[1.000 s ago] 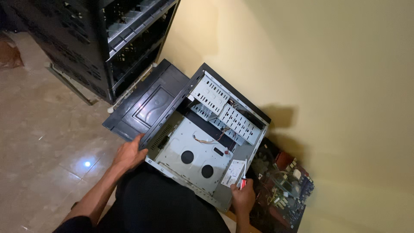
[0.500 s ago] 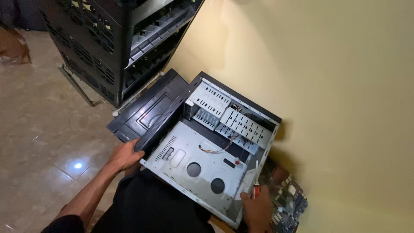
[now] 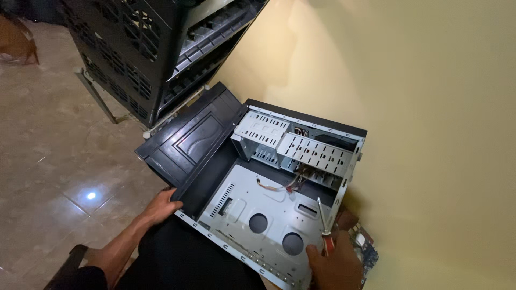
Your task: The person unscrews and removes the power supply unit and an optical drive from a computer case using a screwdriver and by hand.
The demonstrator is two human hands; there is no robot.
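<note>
Screwdriver [image 3: 324,228] in R hand [image 3: 333,263], PC case [image 3: 269,215]

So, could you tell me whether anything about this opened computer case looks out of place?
Yes: the grey metal computer case lies open and tilted, a loose bundle of coloured wires spilling across its tray, and a circuit board lies on the floor against the wall.

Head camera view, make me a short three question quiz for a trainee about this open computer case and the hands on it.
1. True or false: the computer case lies open, its inside showing.
2. Which hand holds the screwdriver? A) left hand B) right hand C) neither
3. Fill in: the left hand grips the case beside the black ____ panel.

Key: 1 true. 2 B, the right hand holds it by the red handle, shaft pointing into the case. 3 side.
</note>
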